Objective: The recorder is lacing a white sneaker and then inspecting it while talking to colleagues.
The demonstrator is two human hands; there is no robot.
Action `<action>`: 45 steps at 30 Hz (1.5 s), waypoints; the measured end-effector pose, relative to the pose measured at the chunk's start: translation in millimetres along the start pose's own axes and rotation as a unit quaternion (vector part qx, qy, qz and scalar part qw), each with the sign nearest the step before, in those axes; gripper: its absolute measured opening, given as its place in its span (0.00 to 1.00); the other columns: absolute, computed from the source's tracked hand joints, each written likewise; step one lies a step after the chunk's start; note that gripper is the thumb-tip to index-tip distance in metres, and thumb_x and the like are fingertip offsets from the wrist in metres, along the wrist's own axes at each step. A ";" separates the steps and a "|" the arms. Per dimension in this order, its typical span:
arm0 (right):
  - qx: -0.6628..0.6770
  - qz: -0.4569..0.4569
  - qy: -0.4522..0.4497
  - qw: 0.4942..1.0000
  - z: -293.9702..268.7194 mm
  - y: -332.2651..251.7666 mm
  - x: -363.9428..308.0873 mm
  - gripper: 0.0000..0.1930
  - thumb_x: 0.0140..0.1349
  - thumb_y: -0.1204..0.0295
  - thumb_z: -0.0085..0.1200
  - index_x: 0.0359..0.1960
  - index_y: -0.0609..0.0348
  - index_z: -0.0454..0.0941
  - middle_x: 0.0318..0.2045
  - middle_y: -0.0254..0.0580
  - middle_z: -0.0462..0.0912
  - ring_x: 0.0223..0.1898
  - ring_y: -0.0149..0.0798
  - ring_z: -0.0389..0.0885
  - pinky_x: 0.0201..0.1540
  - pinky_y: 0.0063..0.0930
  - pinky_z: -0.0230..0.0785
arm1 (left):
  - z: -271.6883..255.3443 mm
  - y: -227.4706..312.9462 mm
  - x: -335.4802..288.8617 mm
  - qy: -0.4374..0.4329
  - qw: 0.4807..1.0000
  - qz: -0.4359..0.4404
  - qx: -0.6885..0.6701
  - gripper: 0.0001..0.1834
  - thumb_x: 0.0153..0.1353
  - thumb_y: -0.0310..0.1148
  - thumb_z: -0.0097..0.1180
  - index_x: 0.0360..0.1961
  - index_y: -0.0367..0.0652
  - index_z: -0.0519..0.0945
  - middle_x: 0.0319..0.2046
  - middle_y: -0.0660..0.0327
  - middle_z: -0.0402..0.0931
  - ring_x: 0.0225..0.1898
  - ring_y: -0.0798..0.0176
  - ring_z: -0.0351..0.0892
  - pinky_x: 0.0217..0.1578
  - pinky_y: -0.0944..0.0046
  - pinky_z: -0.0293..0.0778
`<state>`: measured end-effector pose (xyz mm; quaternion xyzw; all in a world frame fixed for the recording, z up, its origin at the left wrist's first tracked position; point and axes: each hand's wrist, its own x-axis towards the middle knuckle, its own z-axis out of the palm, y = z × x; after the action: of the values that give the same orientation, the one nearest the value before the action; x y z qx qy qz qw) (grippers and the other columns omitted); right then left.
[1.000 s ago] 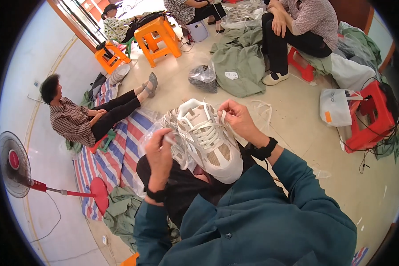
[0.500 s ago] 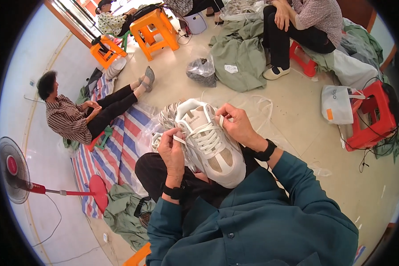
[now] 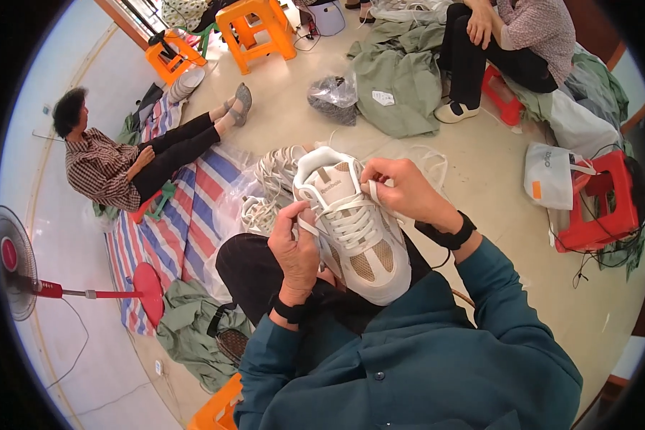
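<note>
A white and beige sneaker (image 3: 377, 269) rests on my lap, its toe toward me and its collar pointing away. White laces (image 3: 352, 222) cross its front in several rows. My left hand (image 3: 296, 247) is closed at the shoe's left side, pinching one lace end between thumb and fingers. On the other side, my right hand (image 3: 401, 188) pinches the other lace end near the top eyelets. Both wrists wear black bands. Beyond my left knee lie more pale laced shoes (image 3: 260, 213), partly hidden by clear plastic.
A seated person (image 3: 104, 161) is on the left by a striped sheet (image 3: 201, 190); another (image 3: 505, 57) sits at the far right. A red-based fan (image 3: 149, 290) stands left. Orange stools (image 3: 256, 36), a red stool (image 3: 600, 197) with cables and a white bag (image 3: 548, 175) stand around.
My view has shifted, so the shoe and both hands sit slightly farther right in the picture. Each hand still pinches its lace end.
</note>
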<state>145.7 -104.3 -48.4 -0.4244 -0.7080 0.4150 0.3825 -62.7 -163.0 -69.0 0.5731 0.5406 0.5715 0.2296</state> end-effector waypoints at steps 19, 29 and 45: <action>-0.018 -0.016 0.095 0.995 14.2 1.8 0.3 0.04 0.54 0.76 0.56 0.29 0.63 0.75 0.24 0.38 0.78 0.27 0.30 0.74 0.33 0.23 0.67 | -4.2 10.7 24.7 -0.126 0.966 0.171 0.149 0.18 0.45 0.16 0.48 0.41 0.37 0.76 0.29 0.49 0.75 0.31 0.47 0.75 0.34 0.53 0.72; -0.006 -0.015 0.043 0.999 4.7 0.4 1.0 0.09 0.52 0.73 0.59 0.24 0.63 0.71 0.17 0.38 0.74 0.21 0.29 0.71 0.26 0.26 0.65 | -8.8 2.8 22.0 -0.152 0.986 -0.027 0.067 0.03 0.53 0.22 0.55 0.30 0.37 0.74 0.19 0.58 0.73 0.22 0.67 0.72 0.26 0.66 0.69; -0.063 -0.027 -0.009 0.998 -36.6 -17.6 32.0 0.05 0.57 0.78 0.54 0.35 0.64 0.76 0.28 0.35 0.80 0.30 0.28 0.76 0.36 0.25 0.69 | -15.6 5.8 21.8 -0.168 0.984 -0.026 0.045 0.05 0.51 0.27 0.54 0.30 0.38 0.74 0.22 0.53 0.73 0.23 0.55 0.74 0.27 0.59 0.70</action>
<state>162.4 -70.5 -13.0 -0.4246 -0.7475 0.3628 0.3597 -79.9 -151.1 -51.2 0.6567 0.5337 0.4360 0.3063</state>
